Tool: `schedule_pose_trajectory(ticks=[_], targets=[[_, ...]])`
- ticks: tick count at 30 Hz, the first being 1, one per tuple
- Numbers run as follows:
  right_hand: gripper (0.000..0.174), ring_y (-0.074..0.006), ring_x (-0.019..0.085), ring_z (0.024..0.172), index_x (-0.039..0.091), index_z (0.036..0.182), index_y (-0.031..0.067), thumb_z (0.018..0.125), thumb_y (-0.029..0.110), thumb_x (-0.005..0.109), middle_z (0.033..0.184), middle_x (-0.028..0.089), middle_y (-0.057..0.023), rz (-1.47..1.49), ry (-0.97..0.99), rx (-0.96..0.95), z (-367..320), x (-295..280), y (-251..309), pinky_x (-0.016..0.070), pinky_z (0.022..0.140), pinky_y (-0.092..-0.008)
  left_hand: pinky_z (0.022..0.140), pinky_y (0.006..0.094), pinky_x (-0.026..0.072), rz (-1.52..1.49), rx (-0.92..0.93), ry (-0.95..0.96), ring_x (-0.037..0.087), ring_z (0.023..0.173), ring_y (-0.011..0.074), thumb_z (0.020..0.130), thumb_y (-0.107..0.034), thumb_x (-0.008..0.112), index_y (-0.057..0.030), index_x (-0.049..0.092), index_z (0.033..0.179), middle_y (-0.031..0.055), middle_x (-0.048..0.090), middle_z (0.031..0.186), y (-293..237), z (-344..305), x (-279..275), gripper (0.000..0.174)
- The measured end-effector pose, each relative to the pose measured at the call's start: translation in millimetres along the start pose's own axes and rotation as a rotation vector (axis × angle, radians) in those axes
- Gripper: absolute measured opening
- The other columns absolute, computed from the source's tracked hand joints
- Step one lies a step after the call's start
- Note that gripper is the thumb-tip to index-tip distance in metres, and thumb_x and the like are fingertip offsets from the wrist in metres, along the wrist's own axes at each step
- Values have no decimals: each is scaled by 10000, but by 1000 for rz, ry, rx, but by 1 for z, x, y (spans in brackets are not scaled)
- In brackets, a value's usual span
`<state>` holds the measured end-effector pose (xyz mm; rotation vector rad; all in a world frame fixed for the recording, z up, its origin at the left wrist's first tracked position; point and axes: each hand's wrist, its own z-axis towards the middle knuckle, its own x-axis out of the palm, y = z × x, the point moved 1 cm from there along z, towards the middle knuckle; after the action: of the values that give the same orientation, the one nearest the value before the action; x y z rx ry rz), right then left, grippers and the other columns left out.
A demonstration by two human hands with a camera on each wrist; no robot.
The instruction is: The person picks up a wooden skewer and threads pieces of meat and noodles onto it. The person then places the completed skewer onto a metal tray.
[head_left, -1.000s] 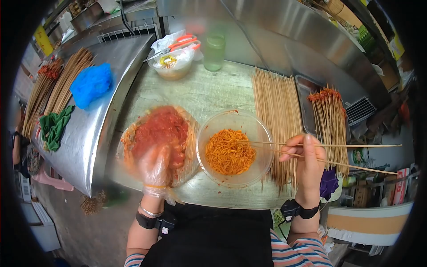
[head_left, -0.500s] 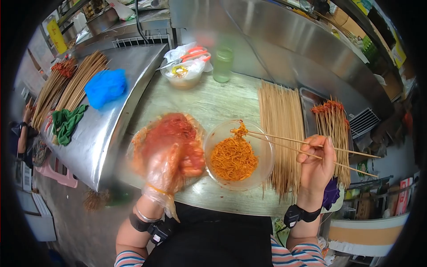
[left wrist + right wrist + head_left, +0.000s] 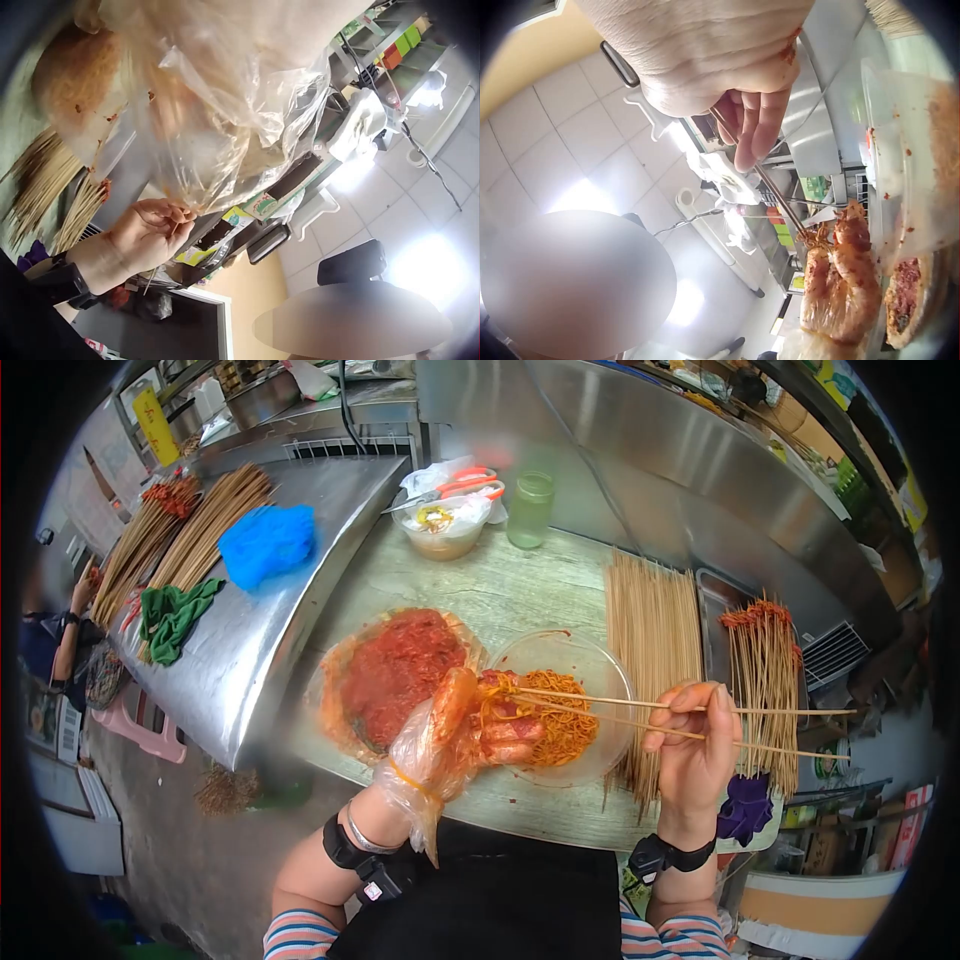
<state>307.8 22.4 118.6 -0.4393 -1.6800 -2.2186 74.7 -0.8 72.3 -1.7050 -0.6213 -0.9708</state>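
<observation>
My left hand (image 3: pixel 430 745), in a clear plastic glove with a band at the wrist, is between the two bowls. Its curled fingers hold a piece of red marinated meat (image 3: pixel 851 225), partly hidden by the glove. My right hand (image 3: pixel 695 745) is bare and grips a pair of long thin wooden chopsticks (image 3: pixel 610 702). Their tips reach the left hand's fingers, where a small clump of orange noodle-like strands (image 3: pixel 814 237) hangs. More such strands (image 3: pixel 565 735) lie in a clear round bowl (image 3: pixel 622 678) under the left fingertips. Red marinated meat (image 3: pixel 395 670) fills the plastic-lined container at left.
Bare skewers (image 3: pixel 655 640) lie right of the round bowl, with loaded skewers (image 3: pixel 762 660) in a metal tray beyond. Behind stand a bowl with scissors (image 3: pixel 445 530) and a green glass (image 3: pixel 530 510). A steel counter (image 3: pixel 270 650) at left carries more skewers and a blue bag (image 3: pixel 265 545).
The chopsticks have lifted strands from the round bowl and brought them left to the gloved hand. My left hand has risen from the red meat and moved right, over the round bowl's edge.
</observation>
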Motion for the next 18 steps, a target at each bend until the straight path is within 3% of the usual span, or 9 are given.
schedule_pose_trajectory(ticks=[7, 13, 18], targets=[[378, -222, 587, 520, 526, 832, -30, 971, 249, 312, 766, 584, -196, -193, 23, -86, -4, -14, 1, 505, 491, -284, 779, 433, 543, 50, 33, -75, 608, 944, 372, 950, -338, 426, 45, 432, 1185, 232, 533, 1142, -1, 1, -15, 450], [427, -215, 620, 626, 579, 779, -18, 955, 299, 355, 770, 601, -168, -483, 270, -229, -23, -3, 13, 516, 571, -283, 791, 411, 541, 188, 45, -51, 613, 953, 340, 956, -308, 419, 55, 395, 1247, 215, 545, 1131, -6, -1, -5, 466], [407, -230, 628, 688, 629, 777, -1, 937, 291, 395, 773, 638, -120, -702, 440, -299, -29, 7, 20, 510, 602, -310, 809, 362, 530, 310, 53, -39, 610, 966, 281, 929, -172, 491, 55, 379, 1273, 187, 529, 1177, -6, -2, -3, 427]])
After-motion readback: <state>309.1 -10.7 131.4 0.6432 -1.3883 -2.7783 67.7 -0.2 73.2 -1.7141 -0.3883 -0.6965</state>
